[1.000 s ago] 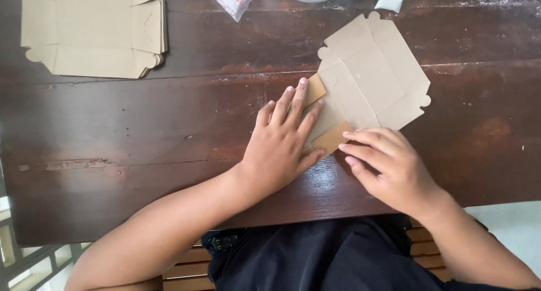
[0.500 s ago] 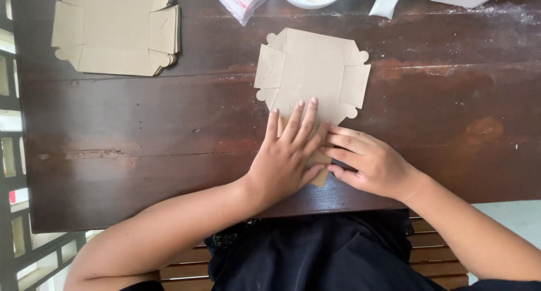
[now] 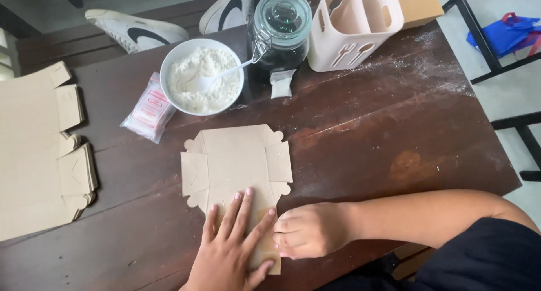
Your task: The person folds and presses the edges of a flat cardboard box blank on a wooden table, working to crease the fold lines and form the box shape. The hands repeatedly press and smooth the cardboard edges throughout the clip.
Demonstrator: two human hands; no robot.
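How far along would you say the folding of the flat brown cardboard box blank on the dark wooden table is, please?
Early. The flat brown cardboard box blank lies mostly unfolded on the dark wooden table. In hand: the left hand presses its near flap flat while the right hand works the crease beside it. Left: the side flaps are unraised, and a stack of flat brown blanks waits at the table's left.

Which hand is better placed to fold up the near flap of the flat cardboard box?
Probably the right hand: it sits at the flap's edge, while the left hand lies flat on the cardboard box.
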